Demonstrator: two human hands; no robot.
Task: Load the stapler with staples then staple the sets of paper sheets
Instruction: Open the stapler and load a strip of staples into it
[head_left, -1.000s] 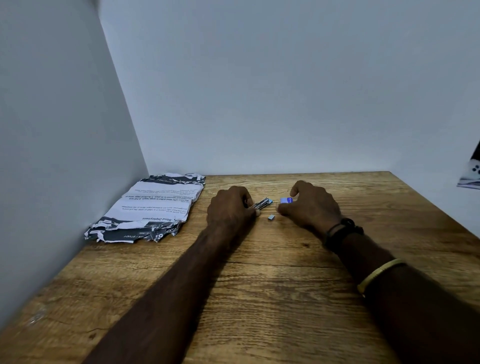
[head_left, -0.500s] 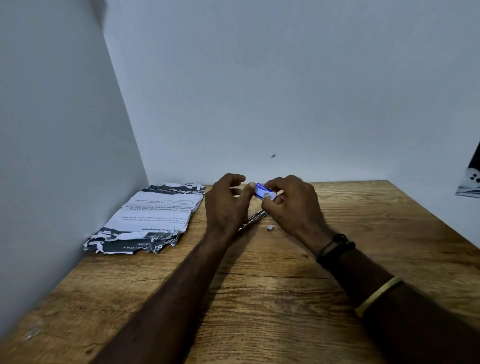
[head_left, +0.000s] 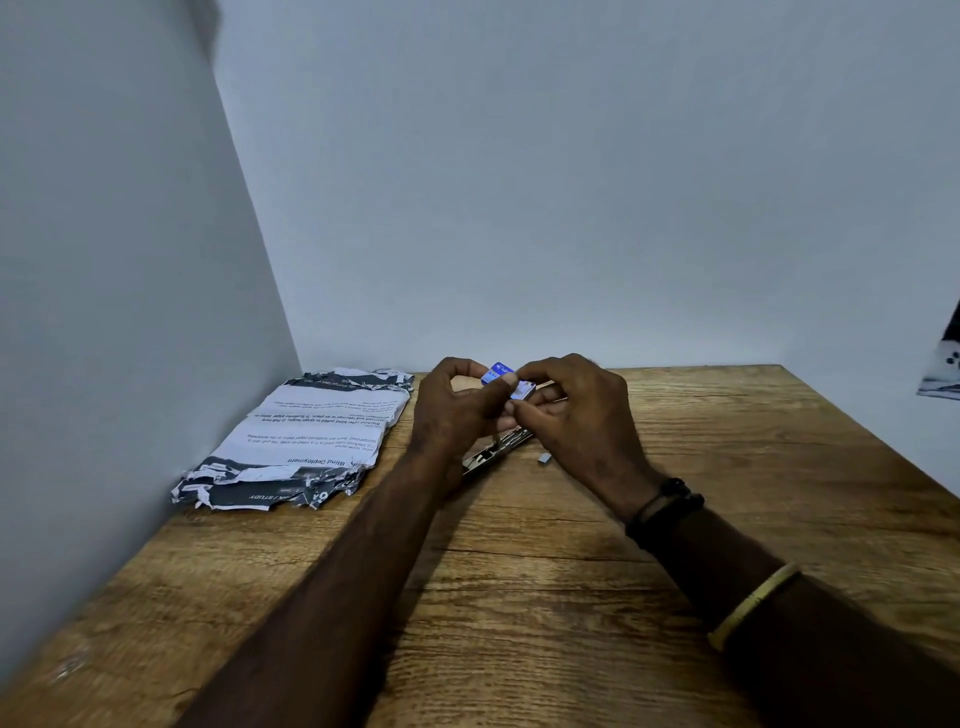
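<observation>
Head view, looking down and forward. Two plain pale walls (head_left: 571, 182) meet in a corner at the upper left and take up most of the field; below them lies a wooden table (head_left: 519, 597) with a strong grain; on its far left part, close against the side wall, rests a stack of paper sheets (head_left: 311, 436), printed with text and dark bands, its near edge torn and ragged. Both forearms reach in from the bottom edge and meet above the far middle of the table; the left hand (head_left: 452, 410) and the right hand (head_left: 582, 421) are raised off the surface, fingers curled, and together pinch a small blue staple box (head_left: 500, 373) between their fingertips, the left thumb pressed on its near face; whether the box is open cannot be told. Under the hands, flat on the table and partly hidden by them, lies the metal stapler (head_left: 498, 452), set on a slant; just to its right, apart from it, sits a small grey strip of staples (head_left: 544, 458). The right forearm carries a black wristband (head_left: 665, 512) and, nearer the camera, a gold bangle (head_left: 753, 605); a printed sheet (head_left: 943, 364) shows at the right edge.
</observation>
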